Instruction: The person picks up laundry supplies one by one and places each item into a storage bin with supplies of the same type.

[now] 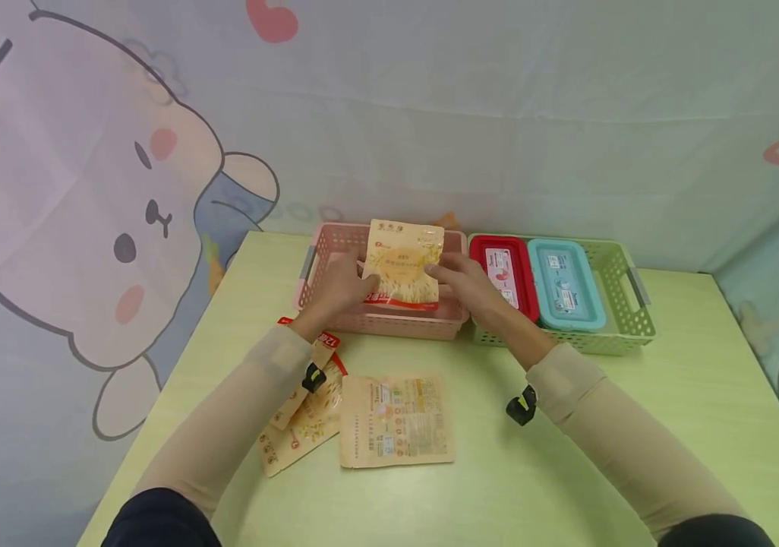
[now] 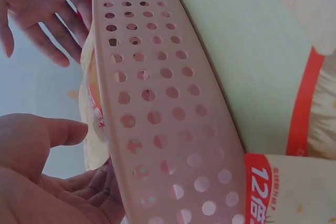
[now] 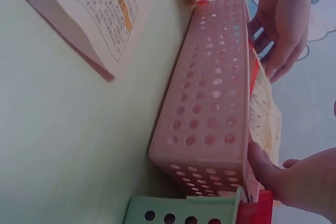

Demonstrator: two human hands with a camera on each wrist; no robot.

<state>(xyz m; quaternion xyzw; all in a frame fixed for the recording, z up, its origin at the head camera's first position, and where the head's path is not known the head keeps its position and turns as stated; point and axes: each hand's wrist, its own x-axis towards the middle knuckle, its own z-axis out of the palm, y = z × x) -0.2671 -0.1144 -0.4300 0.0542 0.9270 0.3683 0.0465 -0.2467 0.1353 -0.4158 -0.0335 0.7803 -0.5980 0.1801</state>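
Note:
A beige food pouch [image 1: 403, 262] with a red lower band stands tilted in the pink basket [image 1: 389, 325], its top above the rim. At the pouch's left edge my left hand [image 1: 340, 285] holds it, thumb at the front and the other fingers partly hidden. My right hand [image 1: 466, 282] holds the opposite edge, its thumb side against the printed face. In the left wrist view, the basket wall [image 2: 149, 87] hides much of the pouch [image 2: 93, 103]. The right wrist view has my right thumb [image 3: 262, 165] just inside the rim, near the pouch [image 3: 266, 121].
A green basket [image 1: 625, 346] stands right of the pink one, containing a red-lidded box [image 1: 522, 277] and a blue-lidded box [image 1: 567, 285]. Before the pink basket lie a pouch showing its printed back [image 1: 396, 422] and overlapping pouches [image 1: 304, 429] under my left forearm. A printed curtain [image 1: 499, 114] hangs behind.

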